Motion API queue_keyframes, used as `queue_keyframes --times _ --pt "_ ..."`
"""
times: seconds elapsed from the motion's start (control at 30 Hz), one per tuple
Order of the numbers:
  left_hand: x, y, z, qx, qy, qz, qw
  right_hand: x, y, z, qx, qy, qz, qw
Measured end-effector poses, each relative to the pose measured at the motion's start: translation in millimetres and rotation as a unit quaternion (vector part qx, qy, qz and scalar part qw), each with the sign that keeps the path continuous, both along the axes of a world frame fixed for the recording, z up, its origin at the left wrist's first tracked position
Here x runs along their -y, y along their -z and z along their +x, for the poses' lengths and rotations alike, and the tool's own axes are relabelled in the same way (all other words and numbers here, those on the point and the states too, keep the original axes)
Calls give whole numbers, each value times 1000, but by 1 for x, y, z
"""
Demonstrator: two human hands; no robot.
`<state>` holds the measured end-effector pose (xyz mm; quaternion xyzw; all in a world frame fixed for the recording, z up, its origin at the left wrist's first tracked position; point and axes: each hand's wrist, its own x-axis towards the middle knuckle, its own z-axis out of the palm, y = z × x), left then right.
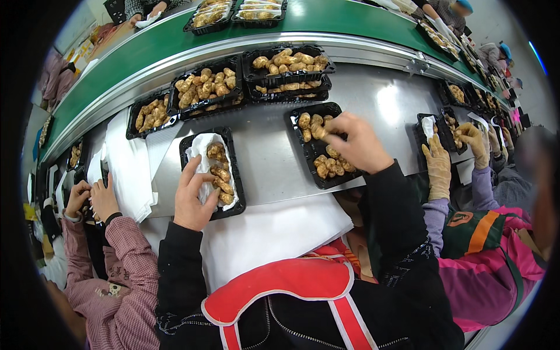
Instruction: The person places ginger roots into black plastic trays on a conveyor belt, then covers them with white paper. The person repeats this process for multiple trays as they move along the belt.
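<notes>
My left hand (195,195) is spread, thumb and fingers apart, over the left side of a black plastic tray (234,143). White paper (204,143) lines that tray, and a row of knobbly tan-brown mushrooms (220,173) lies along its right side. The fingertips rest at the paper. To the right, my right hand (359,143) pinches a mushroom (319,130) between thumb and fingers, over a second black tray (309,161). That tray holds loose mushrooms (329,166) in two groups, with bare black plastic between them.
Filled mushroom trays (289,64) stand stacked along the far edge, below a green conveyor belt (350,23). White paper sheets (125,166) lie at left, more (274,227) in front of me. Co-workers' hands (105,201) work at left, gloved hands (437,166) at right.
</notes>
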<state>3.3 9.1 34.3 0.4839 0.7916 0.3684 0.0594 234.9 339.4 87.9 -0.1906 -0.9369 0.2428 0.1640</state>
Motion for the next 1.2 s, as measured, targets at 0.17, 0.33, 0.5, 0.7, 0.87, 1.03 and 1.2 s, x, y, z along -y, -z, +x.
queue_keyframes --times 0.17,0.33,0.5,0.7,0.87,1.03,1.2 --pt "-1 1 -1 -2 3 2 1000 9 12 1 89 -68 -5 994" --pt "0 1 -1 3 -2 -2 1000 -1 20 5 81 -52 18 995" --pt "-2 -4 2 5 -5 2 1000 3 21 5 167 -16 153 974" --pt "-1 -2 1 -5 -2 0 1000 3 19 -2 145 -6 133 980" --pt "-6 -2 0 0 1 3 1000 -11 0 -8 -32 113 -44 992" --pt "-1 -2 0 2 -3 4 1000 -22 17 -34 -21 108 15 994" --pt "-2 -3 1 1 -3 3 1000 -27 25 -37 -2 110 32 993"
